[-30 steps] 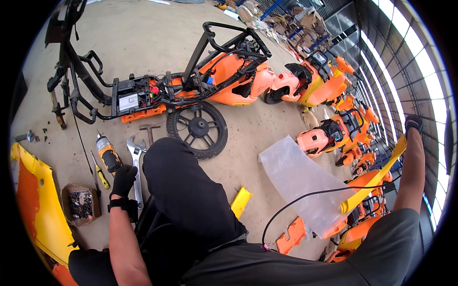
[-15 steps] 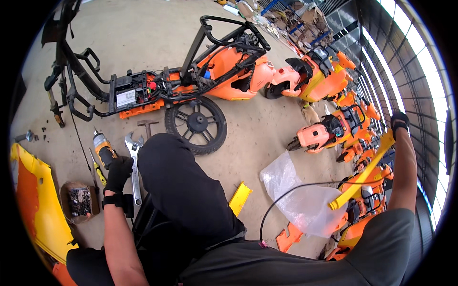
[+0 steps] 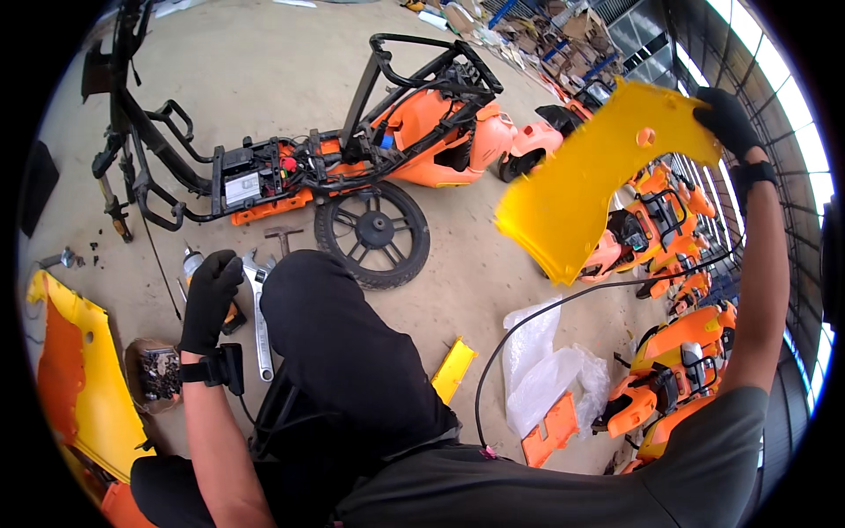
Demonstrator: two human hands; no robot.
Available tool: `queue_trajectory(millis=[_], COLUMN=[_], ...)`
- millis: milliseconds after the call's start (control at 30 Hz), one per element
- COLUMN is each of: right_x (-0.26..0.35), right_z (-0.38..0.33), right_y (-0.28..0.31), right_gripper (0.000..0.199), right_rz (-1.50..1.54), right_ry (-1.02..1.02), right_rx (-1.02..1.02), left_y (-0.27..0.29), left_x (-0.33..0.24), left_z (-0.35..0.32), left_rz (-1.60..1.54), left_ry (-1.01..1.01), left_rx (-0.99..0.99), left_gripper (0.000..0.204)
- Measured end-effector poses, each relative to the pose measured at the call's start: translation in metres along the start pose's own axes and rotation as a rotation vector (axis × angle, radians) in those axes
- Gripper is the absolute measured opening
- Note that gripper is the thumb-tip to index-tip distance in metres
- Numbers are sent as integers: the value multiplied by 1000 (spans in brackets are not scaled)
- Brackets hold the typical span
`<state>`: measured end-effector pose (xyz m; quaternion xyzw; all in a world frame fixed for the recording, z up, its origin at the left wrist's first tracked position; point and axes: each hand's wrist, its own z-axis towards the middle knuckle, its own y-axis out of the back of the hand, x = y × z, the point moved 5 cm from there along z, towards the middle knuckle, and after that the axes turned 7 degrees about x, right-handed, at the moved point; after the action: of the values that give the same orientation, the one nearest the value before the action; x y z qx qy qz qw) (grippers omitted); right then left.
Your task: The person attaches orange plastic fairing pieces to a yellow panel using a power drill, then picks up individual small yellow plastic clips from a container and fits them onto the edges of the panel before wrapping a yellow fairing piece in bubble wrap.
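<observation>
Raised at the right, my right hand point(image 3: 729, 123) in a black glove is closed on the edge of a large yellow plastic body panel point(image 3: 572, 185). The panel is held up in the air, has a round hole near its upper part, and hides some scooters behind it. My left hand point(image 3: 209, 299), also gloved, hovers above the floor with its fingers curled in and nothing visible in them. Partly hidden under it is an orange-and-black power drill point(image 3: 232, 319). Just right of that hand lies a large adjustable wrench point(image 3: 262, 326).
A stripped scooter frame point(image 3: 352, 145) with a black wheel point(image 3: 377, 227) stands ahead. Beside my left arm are a box of small parts point(image 3: 158, 374) and another yellow panel point(image 3: 101, 378). Clear plastic wrap point(image 3: 550, 361) and an orange piece point(image 3: 552, 429) lie right, near parked scooters point(image 3: 678, 352).
My right hand has swung the yellow panel up and leftward, turning its broad face into view. Away from the drill, my left hand has lifted slightly. The plastic wrap has shifted and crumpled.
</observation>
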<state>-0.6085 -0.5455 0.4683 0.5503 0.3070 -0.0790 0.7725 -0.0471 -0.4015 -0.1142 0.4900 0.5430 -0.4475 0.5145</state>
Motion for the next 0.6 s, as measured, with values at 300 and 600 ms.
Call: queue_trajectory(millis=[300, 600], right_x=[-35, 56], right_z=[3, 33], right_y=[57, 62], right_gripper=[42, 40], right_rz=[512, 750], right_ry=[-76, 187], right_rx=[-214, -563], left_y=[-8, -22], left_x=[-47, -63], left_z=[-6, -17], left_rz=[-52, -588], left_ry=[-117, -183], left_rx=[10, 170], left_gripper=[45, 72])
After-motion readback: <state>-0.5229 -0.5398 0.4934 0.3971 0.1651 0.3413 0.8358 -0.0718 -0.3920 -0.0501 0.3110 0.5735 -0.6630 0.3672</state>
